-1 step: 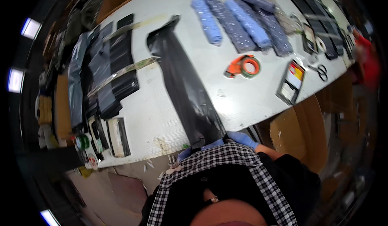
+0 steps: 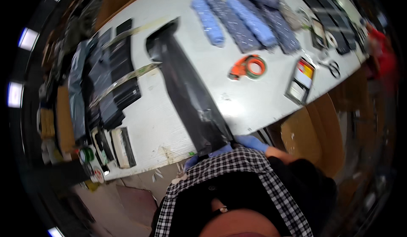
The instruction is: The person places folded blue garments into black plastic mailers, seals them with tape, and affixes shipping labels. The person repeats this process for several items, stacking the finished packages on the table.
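1. A person in a black-and-white checked shirt stands at the near edge of a white surface, seen from above through a wide, curved lens.
2. Both hands wear blue gloves and sit low at the surface edge, close to the body. The right hand rests at the near end of a long black plastic bag; the left hand peeks out beneath that same end. How far either hand is closed cannot be told — the shirt and the bag hide the fingers.
3. The bag stretches away from the hands across the surface, its far end flared open.
4. Beyond the right hand, well apart, lies an orange tape dispenser; farther off sit several blue rolled cloths in a row.
5. Beyond the left hand lie stacks of dark flat bags.
6. Judging by this, the step in hand is drawing or smoothing the bag at its near end. The next move likely calls for a firm two-handed pinch on that end, keeping the thin plastic flat.
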Motion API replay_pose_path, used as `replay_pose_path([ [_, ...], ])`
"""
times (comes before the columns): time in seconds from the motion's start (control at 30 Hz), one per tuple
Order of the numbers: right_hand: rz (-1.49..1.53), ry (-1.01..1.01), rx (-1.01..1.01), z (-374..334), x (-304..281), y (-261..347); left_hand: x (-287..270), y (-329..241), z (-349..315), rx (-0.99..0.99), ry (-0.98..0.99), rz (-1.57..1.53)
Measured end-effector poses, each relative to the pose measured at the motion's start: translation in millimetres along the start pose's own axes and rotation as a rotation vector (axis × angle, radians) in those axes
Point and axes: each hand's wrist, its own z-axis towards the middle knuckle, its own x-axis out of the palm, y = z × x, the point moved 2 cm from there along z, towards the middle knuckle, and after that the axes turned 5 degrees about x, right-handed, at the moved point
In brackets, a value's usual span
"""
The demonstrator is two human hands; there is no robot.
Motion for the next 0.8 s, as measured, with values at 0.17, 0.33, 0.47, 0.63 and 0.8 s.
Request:
replay_pose_path([
  [0.17, -0.564, 0.012, -0.497, 0, -33, 57, 58, -122, -18, 0.337, -0.096, -0.465],
  [0.33, -0.583, 0.191, -0.321, 5, -36, 77, 73, -135, 27, 0.361, -0.475, 0.165],
  [0.47, -0.449, -0.731, -0.660, -45, -130, 51, 74, -181, 18, 0.483, -0.294, -0.240],
  [0.63, -1.085, -0.948, 0.125, -111, -273, -18, -50, -169, 41, 0.257, 0.158, -0.744],
  [0.8, -1.100, -0.754, 0.394, -112, -288, 13, -79, -128, 80, 0.270, -0.431, 0.068],
])
